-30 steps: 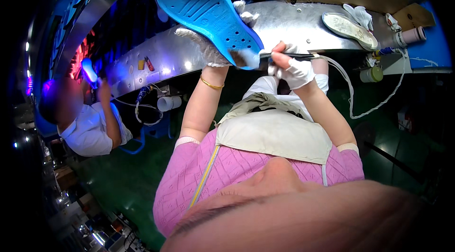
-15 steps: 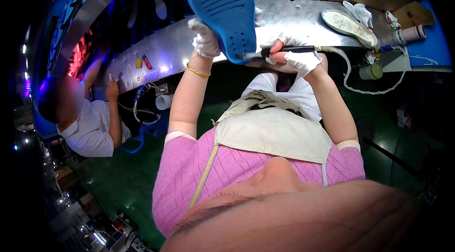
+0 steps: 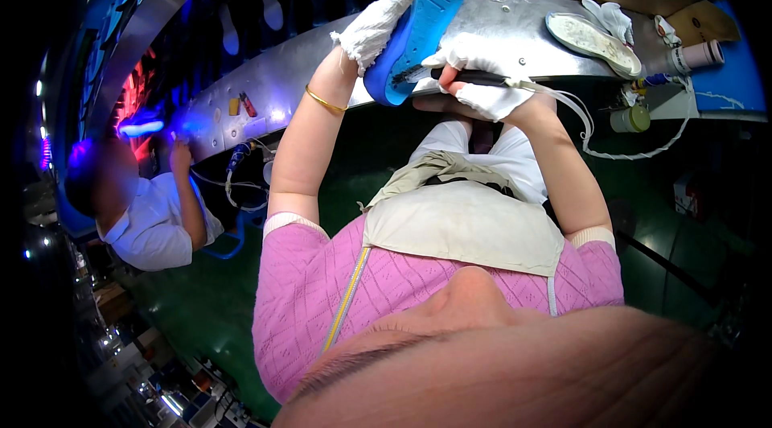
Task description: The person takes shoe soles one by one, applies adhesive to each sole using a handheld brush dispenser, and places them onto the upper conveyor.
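A blue shoe sole point(image 3: 432, 6) with grooves and small holes is held up over the metal bench, tilted on its side. Gripping its left edge is my left hand point(image 3: 378, 24), in a white glove. My right hand point(image 3: 482, 78), in a white glove with bare fingertips, is closed round a brush point(image 3: 470, 76) with a dark handle. The brush tip touches the sole's lower end. A pale hose point(image 3: 581, 118) runs from the handle off to the right.
A white-coated sole point(image 3: 591, 43) lies on the metal bench point(image 3: 527, 22) beside crumpled white gloves point(image 3: 613, 22). Dark racks with hanging soles point(image 3: 272, 6) stand behind. A green-lidded jar point(image 3: 630, 120) is below the bench at right. Another person point(image 3: 153, 203) works at left.
The blue sole has turned onto its side and leans to the right. My left hand has shifted up along its edge, and my right hand has moved slightly left with the brush.
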The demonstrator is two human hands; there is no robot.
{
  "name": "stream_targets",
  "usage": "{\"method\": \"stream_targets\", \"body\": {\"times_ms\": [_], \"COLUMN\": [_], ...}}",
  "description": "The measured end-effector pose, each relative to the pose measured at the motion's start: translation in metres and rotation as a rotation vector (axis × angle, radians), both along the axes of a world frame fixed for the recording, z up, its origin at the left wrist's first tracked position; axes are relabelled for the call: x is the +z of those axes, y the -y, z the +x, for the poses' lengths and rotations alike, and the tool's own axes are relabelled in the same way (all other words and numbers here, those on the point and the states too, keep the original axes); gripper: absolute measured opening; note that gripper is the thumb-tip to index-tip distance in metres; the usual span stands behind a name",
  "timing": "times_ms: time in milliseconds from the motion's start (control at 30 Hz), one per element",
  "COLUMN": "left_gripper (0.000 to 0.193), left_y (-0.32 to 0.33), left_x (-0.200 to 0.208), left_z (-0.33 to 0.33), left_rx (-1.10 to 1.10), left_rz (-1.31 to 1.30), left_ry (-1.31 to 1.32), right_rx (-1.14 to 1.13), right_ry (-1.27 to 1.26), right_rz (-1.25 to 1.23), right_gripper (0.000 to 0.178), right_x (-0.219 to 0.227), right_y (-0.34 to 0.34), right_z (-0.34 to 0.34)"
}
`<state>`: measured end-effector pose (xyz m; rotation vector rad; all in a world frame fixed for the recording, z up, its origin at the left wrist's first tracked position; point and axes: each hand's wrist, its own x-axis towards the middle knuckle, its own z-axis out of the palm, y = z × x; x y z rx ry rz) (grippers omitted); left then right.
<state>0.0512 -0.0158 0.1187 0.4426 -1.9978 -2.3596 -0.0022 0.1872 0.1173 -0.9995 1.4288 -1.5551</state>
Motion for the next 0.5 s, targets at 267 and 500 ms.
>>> {"method": "stream_targets", "body": {"times_ms": [267, 500], "left_gripper": [0.084, 0.077], "left_y": [0.001, 0.006], "left_x": [-0.001, -0.003], "left_z": [-0.002, 0.000], "left_rx": [0.054, 0.024], "left_rz": [-0.187, -0.099], "left_ry": [0.116, 0.167], "right_rx": [-0.026, 0.022], "right_ry": [-0.018, -0.348], "right_rz": [0.175, 0.012], "right_gripper": [0.012, 0.010], "right_x": [0.008, -0.003], "right_y": [0.002, 0.001], "right_z": [-0.006, -0.034]}}
